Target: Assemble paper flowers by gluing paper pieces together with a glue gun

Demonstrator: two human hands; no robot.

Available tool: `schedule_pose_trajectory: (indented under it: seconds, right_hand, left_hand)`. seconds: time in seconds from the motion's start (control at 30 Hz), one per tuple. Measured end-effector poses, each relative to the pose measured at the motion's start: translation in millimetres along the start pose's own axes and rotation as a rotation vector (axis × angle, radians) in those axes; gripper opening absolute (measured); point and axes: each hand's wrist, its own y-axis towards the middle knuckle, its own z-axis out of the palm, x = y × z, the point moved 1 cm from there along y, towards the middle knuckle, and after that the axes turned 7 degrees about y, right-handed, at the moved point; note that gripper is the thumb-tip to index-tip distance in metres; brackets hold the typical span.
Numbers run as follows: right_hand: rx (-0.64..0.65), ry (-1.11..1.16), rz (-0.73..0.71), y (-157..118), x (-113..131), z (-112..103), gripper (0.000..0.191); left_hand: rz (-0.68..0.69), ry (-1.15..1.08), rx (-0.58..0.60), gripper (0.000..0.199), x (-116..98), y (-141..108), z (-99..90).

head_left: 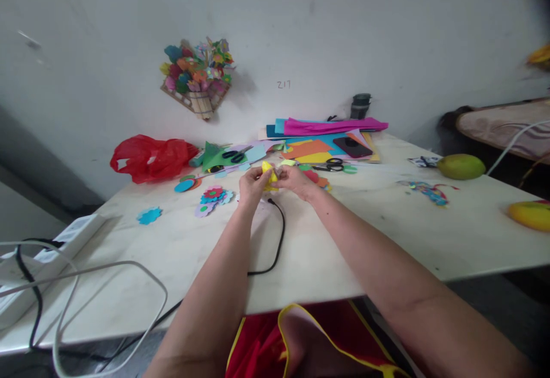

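Note:
Both hands meet over the middle of the white table, around a small yellow piece (269, 174). My left hand (252, 184) pinches its left side between thumb and fingers. My right hand (293, 180) is closed at its right side, with a small pale bit by the fingertips that is too small to make out. Under and behind the right hand lie red and orange paper shapes (315, 177). Paper flowers (212, 196) in red, blue and lilac lie left of the left hand.
Black-handled scissors (334, 165), a phone (353, 147) and coloured paper sheets (309, 150) lie at the back. A red bag (152, 157) is back left, a power strip (77, 235) at the left edge. A black cable (281, 235) runs between my arms; a mango (462, 166) sits right.

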Motion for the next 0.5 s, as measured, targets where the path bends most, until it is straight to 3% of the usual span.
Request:
schedule_pose_trajectory:
  seconds: [0.33,0.5]
  right_hand:
    - [-0.026,-0.081,-0.064,0.1,1.8,3.1,0.033]
    - [0.093,0.019,0.023,-2.5,3.5,-0.1,0.027]
  left_hand:
    - [-0.050,-0.065,0.000,0.033,0.5,-1.3,0.6]
    - [-0.072,-0.168,0.084,0.034,-3.4,-3.8,0.1]
